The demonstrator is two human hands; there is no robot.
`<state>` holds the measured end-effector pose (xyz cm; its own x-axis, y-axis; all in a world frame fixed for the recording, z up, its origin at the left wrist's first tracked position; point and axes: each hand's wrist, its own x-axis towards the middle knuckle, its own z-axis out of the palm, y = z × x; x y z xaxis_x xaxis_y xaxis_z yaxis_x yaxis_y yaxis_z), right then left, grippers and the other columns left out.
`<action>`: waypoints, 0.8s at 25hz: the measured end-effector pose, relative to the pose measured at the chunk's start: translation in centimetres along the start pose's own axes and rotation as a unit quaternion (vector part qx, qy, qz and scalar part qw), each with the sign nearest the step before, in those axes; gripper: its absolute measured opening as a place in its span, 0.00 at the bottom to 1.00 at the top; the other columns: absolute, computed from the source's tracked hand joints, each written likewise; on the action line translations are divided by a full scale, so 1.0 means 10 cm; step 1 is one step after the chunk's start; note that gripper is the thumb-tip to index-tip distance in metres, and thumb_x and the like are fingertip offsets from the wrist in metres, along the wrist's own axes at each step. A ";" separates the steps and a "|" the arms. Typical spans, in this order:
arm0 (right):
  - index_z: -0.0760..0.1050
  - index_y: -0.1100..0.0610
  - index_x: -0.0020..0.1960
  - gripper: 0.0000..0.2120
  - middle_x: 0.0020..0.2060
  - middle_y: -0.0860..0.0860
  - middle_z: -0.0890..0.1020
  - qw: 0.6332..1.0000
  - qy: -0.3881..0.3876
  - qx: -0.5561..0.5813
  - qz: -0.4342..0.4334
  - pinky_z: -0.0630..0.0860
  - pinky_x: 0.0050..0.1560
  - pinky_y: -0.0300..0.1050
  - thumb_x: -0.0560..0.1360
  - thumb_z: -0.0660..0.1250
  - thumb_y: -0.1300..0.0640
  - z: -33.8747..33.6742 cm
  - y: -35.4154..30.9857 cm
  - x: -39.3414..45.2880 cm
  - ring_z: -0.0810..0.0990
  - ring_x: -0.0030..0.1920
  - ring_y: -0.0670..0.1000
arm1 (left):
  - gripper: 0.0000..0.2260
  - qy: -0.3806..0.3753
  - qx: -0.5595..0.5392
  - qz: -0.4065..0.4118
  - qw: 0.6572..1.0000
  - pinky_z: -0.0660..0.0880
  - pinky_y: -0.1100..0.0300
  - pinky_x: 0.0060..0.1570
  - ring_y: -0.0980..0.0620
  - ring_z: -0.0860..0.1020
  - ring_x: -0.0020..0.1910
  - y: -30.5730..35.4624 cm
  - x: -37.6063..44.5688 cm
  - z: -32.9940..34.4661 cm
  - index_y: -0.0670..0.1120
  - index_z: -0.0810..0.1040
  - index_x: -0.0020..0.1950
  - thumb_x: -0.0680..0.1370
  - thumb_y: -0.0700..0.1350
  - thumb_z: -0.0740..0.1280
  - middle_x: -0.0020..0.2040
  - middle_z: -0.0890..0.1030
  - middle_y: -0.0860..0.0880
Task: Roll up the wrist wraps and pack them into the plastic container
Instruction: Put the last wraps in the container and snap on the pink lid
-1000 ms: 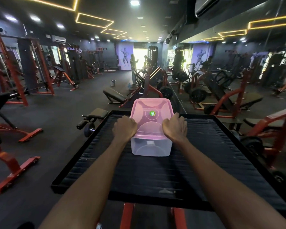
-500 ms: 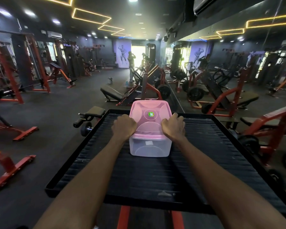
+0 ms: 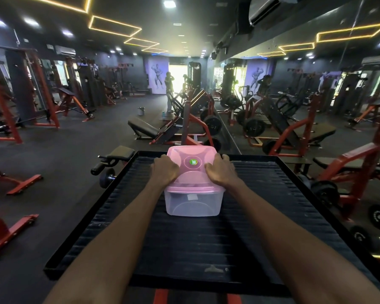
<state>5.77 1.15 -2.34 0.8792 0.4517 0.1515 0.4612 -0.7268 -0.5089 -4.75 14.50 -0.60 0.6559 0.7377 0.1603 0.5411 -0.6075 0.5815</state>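
At nine o'clock stand red steel gym frames (image 3: pixel 7 102) on the dark rubber floor. Just inside them, at about ten o'clock of the platform, a black padded bench end with a small dumbbell (image 3: pixel 106 177) sits beside the platform's left rim. The left hand (image 3: pixel 164 168) lies with its fingers curled over the left edge of the translucent pink plastic lid (image 3: pixel 191 163), knuckles up, gripping lid and box together. Between the hands, at twelve o'clock, the clear square plastic container (image 3: pixel 193 202) stands upright on the black ribbed rubber platform (image 3: pixel 184 244), toward its far end; the lid sits on top with a round green sticker (image 3: pixel 193 161) at its middle. Whether wrist wraps are inside cannot be told. The right hand (image 3: pixel 221 171) grips the lid's right edge, fingers curled likewise. At three o'clock, red machines with black weight plates (image 3: pixel 326 191) stand beside the platform.
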 end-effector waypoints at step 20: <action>0.62 0.56 0.76 0.32 0.79 0.59 0.57 0.985 -0.080 -0.136 -0.070 0.58 0.73 0.70 0.81 0.51 0.36 0.00 -0.05 0.16 0.58 0.76 0.68 | 0.14 -0.013 0.084 0.065 0.994 0.72 0.49 0.60 0.38 0.76 0.62 0.01 0.17 0.08 0.35 0.75 0.62 0.79 0.41 0.62 0.62 0.79 0.36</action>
<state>6.97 2.24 -1.81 0.7841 0.6180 0.0575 0.6115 -0.7532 -0.2425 -3.14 15.47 -0.87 0.7388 0.6425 0.2037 0.5295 -0.7402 0.4144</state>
